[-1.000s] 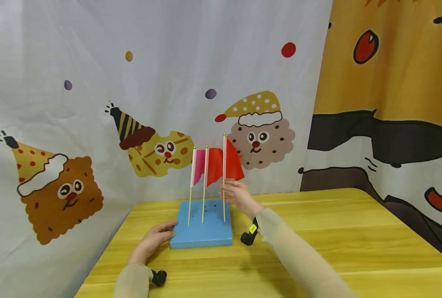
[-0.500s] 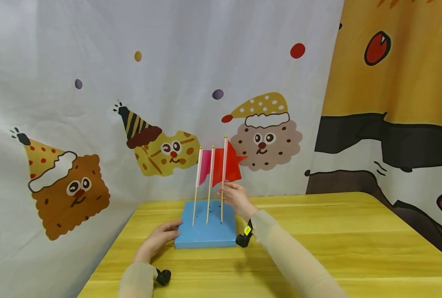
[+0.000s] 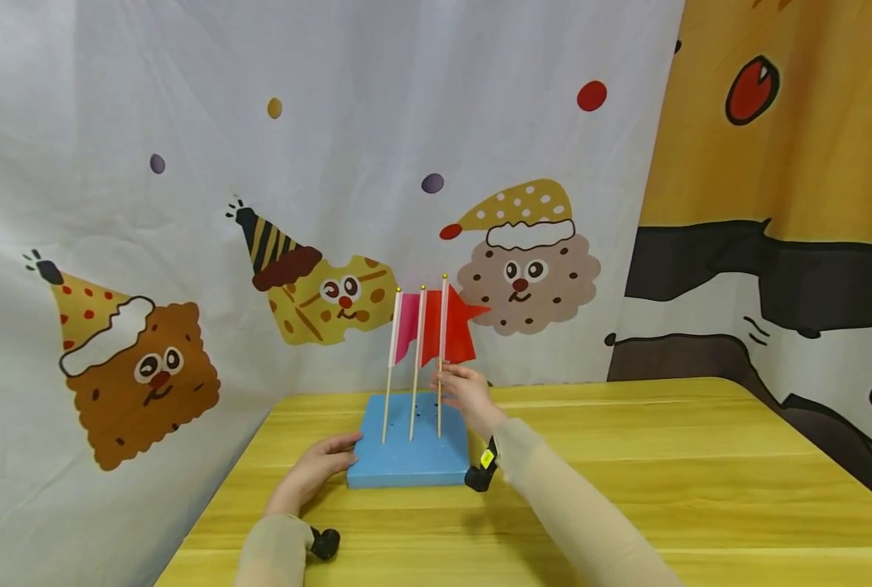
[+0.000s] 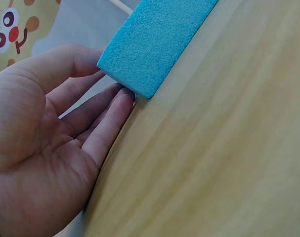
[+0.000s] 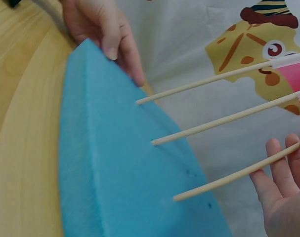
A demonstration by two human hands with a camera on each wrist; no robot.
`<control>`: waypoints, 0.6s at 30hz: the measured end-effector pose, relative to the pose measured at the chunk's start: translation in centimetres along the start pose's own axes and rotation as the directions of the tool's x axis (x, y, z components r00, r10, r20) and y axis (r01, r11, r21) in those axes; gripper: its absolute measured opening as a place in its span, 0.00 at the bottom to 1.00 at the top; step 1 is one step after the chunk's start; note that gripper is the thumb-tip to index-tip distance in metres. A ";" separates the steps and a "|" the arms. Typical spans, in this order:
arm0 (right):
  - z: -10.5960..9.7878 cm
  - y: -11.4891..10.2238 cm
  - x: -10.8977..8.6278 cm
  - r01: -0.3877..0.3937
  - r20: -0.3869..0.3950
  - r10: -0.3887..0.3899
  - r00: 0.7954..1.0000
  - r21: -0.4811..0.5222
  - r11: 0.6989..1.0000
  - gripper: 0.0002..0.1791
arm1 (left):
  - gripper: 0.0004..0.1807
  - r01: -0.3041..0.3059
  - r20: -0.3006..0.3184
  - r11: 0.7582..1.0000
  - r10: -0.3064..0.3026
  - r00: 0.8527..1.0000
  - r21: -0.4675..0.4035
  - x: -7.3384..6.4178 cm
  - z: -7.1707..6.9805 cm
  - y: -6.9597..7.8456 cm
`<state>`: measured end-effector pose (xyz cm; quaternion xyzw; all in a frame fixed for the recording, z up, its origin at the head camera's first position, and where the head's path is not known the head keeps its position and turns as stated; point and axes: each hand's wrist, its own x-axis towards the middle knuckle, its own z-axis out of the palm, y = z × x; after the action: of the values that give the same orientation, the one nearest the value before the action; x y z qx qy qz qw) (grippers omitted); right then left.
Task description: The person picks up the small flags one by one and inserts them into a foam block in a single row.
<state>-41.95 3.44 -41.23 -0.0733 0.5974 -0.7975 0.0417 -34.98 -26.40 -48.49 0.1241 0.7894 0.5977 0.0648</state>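
A blue foam block [image 3: 409,467] lies on the table with three flags standing in its top: a pink flag [image 3: 407,330] at left, a red flag [image 3: 431,334] in the middle, a pointed red flag [image 3: 461,330] at right. My right hand [image 3: 472,398] pinches the right flag's wooden stick [image 5: 224,180] below its cloth; the stick's lower end meets the foam. At the block's left edge my left hand [image 3: 314,469] touches the foam with thumb and fingers fairly straight, as the left wrist view also shows around the block's corner [image 4: 135,59]. The thumb pad on the right stick is partly out of view.
Several small holes [image 5: 209,204] dot the block's top behind the sticks. The wooden table [image 3: 626,456] stretches to the right and front. A cartoon-printed cloth [image 3: 347,122] hangs right behind the table, close to the flags.
The right flag has sunk lower relative to the other two, and my right hand has moved slightly down with it. The head view has shifted a little. My left hand stays against the block.
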 end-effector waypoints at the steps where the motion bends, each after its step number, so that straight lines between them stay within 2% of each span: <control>1: -0.1 0.2 0.0 -0.001 0.002 0.001 1.000 0.001 1.000 0.22 | 0.29 0.001 -0.002 1.000 -0.001 1.000 -0.001 0.0 0.0 0.0; 11: -0.5 1.1 0.0 -0.002 -0.004 0.002 1.000 -0.026 1.000 0.22 | 0.29 -0.003 -0.001 1.000 0.003 1.000 -0.001 0.0 -0.1 0.0; 18: -0.8 1.2 -0.2 -0.042 0.007 0.042 0.999 -0.022 0.999 0.20 | 0.29 -0.004 0.004 1.000 0.004 1.000 -0.006 0.1 -0.1 -0.1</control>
<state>-41.93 3.94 -42.60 -0.0640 0.6072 -0.7897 0.0598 -35.13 -26.43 -48.52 0.1268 0.7873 0.5998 0.0657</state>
